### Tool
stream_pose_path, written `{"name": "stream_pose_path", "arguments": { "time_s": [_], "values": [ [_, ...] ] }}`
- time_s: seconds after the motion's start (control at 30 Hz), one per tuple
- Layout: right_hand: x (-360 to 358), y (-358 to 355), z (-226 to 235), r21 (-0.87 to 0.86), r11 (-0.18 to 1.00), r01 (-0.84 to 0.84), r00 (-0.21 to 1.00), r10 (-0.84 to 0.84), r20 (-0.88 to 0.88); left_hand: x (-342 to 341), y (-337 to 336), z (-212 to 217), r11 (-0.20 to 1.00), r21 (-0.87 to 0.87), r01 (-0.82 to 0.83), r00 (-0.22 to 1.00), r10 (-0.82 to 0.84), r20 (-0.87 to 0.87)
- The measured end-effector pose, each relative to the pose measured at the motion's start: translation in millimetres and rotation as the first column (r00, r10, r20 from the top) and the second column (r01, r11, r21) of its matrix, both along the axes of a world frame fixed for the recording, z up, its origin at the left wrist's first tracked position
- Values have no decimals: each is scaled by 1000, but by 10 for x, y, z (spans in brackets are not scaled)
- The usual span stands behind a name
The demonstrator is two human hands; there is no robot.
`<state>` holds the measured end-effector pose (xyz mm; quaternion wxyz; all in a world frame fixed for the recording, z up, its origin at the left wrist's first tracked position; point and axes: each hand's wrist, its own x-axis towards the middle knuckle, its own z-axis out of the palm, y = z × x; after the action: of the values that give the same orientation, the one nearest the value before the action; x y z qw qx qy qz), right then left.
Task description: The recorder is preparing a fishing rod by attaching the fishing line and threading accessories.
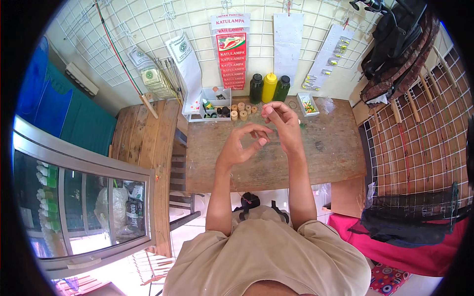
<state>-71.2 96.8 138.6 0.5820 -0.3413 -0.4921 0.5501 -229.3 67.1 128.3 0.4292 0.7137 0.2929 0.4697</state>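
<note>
Both hands are raised over the worn wooden table, close together with the fingertips a little apart. My left hand (pixel 243 144) is curled, its thumb and fingers brought together in a pinch. Slightly higher and to the right, my right hand (pixel 285 123) pinches with thumb and forefinger. Whatever either pinch holds is too small or thin to make out. Behind the hands stand several small tan cylinders (pixel 243 115), like corks or spools. A small white tray of colourful little pieces (pixel 308 105) lies beyond my right hand.
At the table's (pixel 326 153) back are a yellow squeeze bottle (pixel 269 89), two dark bottles (pixel 256 90) and a white box (pixel 224 117) of small items. A glass-fronted cabinet (pixel 89 207) stands left. Fishing rods (pixel 417 106) and a bag (pixel 395 44) are on the right.
</note>
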Motion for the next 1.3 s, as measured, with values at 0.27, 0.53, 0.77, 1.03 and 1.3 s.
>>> {"name": "stream_pose_path", "arguments": {
  "time_s": [0.27, 0.53, 0.77, 1.03, 1.3],
  "values": [
    [-118, 123, -159, -30, 999, -28, 1000, 28, 7, -91, 153, -104, 985, -132, -109, 982, 127, 137],
    [-245, 198, -311, -62, 998, -18, 998, 21, 55, -275, 299, -186, 970, -141, -199, 966, 218, 139],
    [-431, 316, -428, -82, 995, 57, 991, -46, 123, -436, 476, -316, 919, -101, -382, 914, 391, 105],
    [-631, 564, -831, 23, 987, 161, 933, -160, 323, -624, 654, -528, 801, -70, -594, 800, 598, 50],
    [-956, 763, -1042, 332, 925, 184, 778, -344, 526, -960, 838, -841, 676, 15, -737, 675, 737, -49]
  ]
}}
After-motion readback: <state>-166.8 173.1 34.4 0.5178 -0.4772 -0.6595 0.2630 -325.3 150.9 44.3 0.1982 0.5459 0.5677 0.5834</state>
